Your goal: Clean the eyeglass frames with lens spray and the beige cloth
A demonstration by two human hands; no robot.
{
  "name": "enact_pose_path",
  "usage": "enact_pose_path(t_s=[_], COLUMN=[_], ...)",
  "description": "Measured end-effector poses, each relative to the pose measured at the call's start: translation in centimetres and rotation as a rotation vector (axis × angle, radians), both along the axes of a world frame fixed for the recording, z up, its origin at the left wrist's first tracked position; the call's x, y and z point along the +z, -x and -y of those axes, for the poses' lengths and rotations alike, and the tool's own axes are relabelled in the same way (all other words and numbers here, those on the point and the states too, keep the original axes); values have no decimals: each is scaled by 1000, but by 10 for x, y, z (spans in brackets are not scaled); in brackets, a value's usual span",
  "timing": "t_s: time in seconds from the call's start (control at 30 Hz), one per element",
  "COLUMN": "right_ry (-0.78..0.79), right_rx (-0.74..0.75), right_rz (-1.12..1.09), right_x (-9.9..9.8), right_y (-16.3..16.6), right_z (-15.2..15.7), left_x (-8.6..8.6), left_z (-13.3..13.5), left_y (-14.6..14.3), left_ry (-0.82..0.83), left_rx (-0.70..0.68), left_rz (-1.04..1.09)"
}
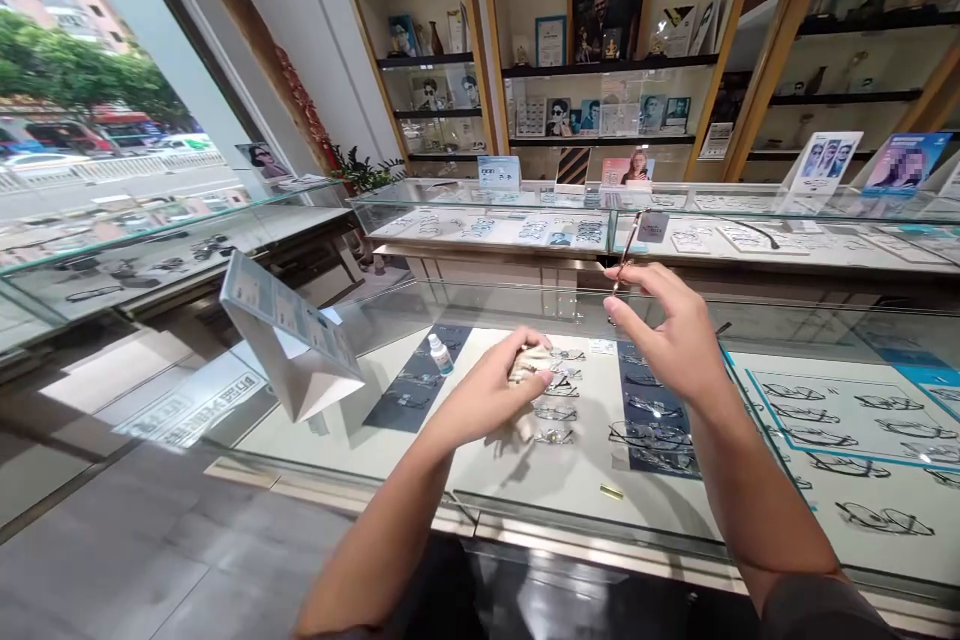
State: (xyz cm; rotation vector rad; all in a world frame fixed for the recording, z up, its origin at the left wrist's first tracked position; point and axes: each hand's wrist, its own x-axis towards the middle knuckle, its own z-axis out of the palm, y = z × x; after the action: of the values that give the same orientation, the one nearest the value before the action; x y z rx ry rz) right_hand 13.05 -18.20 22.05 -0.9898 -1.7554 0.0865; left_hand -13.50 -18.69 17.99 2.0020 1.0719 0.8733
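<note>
Head view: from my remote seat I see the right hand [675, 330] holding a pair of glasses [625, 255], thumb and fingertips pinched narrow on the frame. Glasses are up in the air, above the far side of the glass counter [525, 510], right of the left hand [491, 382]. Left fingers curl round a pale cloth [529, 365]; how tightly, I can't tell, nor whether the cloth touches the glass.

Why so: I'd guess the pinch on the frame keeps fingers off the lenses, and the raised hold gives a clear look at it. Cloth sits bunched in the palm, probably to stay handy. White bottle [441, 356] stands upright left of the left hand, likely within easy reach yet out of the way. Folded card [289, 310] stands at the left, angled, I think for viewing. Spectacle rows [556, 412] lie under the glass, presumably for show.

Orientation: glasses are nearly edge-on to me, front's long axis close to upright, top leaning slightly right. A thin dark temple seems to run right, past the hand, but it may belong to the display behind; lenses too thin to read
</note>
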Motion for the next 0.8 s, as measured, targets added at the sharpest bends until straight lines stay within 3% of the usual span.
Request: enact_pose_path(t_s=[0.07,0.2,0.3,0.4,0.6,0.7,0.8], right_ry=[4,-22,-37,-47,-39,-21,-3], right_rx=[10,44,63,68,82,94,104], right_rz=[18,55,77,90,109,97,75], right_x=[1,2,1,1,4,5,6], right_y=[1,4,5,6,4,1,-4], right_z=[5,13,15,18,25,27,26], left_x=[-31,-96,-127,-139,-142,-142,-143], left_z=[4,3,0,-2,-11,-33,-64], left_y=[24,70,95,108,114,113,111], left_ry=[78,174,173,114,96,52,60], left_rx=[19,247,447,582,765,892,932], left_rz=[-107,-127,-208,-312,-415,-381,-250])
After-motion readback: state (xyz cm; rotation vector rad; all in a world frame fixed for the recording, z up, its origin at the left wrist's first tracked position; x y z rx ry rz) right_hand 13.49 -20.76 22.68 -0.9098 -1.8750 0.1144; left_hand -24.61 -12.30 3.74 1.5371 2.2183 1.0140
